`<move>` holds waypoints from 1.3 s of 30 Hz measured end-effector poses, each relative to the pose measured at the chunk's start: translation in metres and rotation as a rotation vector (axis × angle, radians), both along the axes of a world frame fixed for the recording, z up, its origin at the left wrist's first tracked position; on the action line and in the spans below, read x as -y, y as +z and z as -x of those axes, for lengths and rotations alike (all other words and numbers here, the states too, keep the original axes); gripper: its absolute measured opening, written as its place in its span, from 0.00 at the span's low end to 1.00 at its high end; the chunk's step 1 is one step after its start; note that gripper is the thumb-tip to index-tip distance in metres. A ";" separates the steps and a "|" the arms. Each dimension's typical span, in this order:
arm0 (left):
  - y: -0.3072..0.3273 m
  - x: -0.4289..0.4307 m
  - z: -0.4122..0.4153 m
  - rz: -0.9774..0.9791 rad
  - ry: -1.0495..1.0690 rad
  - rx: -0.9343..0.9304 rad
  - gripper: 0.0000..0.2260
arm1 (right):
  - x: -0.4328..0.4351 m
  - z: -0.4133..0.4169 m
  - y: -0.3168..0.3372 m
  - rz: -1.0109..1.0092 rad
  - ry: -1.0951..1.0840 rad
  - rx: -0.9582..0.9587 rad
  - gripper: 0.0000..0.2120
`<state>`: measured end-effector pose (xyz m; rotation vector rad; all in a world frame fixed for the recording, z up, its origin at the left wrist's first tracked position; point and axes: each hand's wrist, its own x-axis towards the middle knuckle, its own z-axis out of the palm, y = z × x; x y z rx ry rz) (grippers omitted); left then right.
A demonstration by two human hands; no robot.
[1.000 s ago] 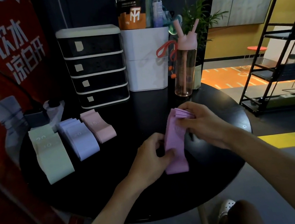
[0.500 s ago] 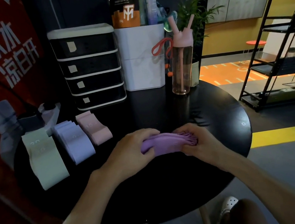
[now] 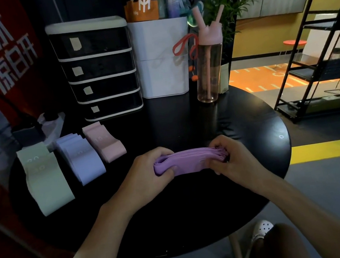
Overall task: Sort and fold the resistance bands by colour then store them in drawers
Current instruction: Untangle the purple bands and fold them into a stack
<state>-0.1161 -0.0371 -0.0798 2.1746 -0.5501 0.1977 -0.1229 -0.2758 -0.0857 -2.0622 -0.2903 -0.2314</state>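
Purple in hand: gripping the purple bands (image 3: 191, 161) as one stack, turned sideways low over the black table (image 3: 198, 212), with the left hand (image 3: 147, 175) curled round one end and the right hand (image 3: 234, 159) pinching the other, where the layered edges fan out. Probably squaring those edges before a fold, judging by the even two-ended hold. Keeping clear of the green bands (image 3: 47, 183), lilac bands (image 3: 84, 160) and pink bands (image 3: 108, 144), laid in separate rows at the left, sorted but not yet stored. Facing the drawers (image 3: 100, 73) at the back, all shut, so needing a freed hand first; minding the bottle (image 3: 208, 68) and white bin (image 3: 162, 68) beside them.
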 end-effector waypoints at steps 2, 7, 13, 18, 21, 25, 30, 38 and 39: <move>0.001 0.000 0.001 0.020 -0.006 -0.008 0.15 | 0.001 0.002 0.002 -0.021 0.024 -0.012 0.14; 0.001 -0.001 0.001 0.055 -0.016 -0.029 0.13 | 0.007 0.004 0.005 -0.048 0.043 -0.035 0.19; 0.001 -0.001 -0.001 0.108 -0.010 -0.046 0.11 | 0.007 0.005 0.002 -0.190 -0.018 -0.060 0.12; 0.006 -0.003 -0.003 0.208 0.000 -0.086 0.11 | -0.003 0.005 0.022 -0.113 0.000 0.042 0.16; 0.018 -0.004 -0.006 0.266 -0.033 -0.101 0.12 | -0.016 0.001 0.053 -0.048 0.086 0.159 0.19; 0.052 -0.002 -0.009 0.359 -0.165 -0.081 0.16 | -0.035 -0.010 0.090 0.056 0.215 0.164 0.22; 0.082 -0.010 -0.023 0.383 -0.160 -0.059 0.16 | -0.049 -0.023 0.106 -0.021 0.241 0.130 0.20; 0.100 -0.025 -0.038 0.311 -0.222 -0.139 0.11 | -0.065 -0.049 0.104 -0.061 0.306 0.071 0.26; 0.102 -0.026 -0.041 0.319 -0.206 -0.137 0.11 | -0.067 -0.052 0.101 -0.080 0.282 0.060 0.29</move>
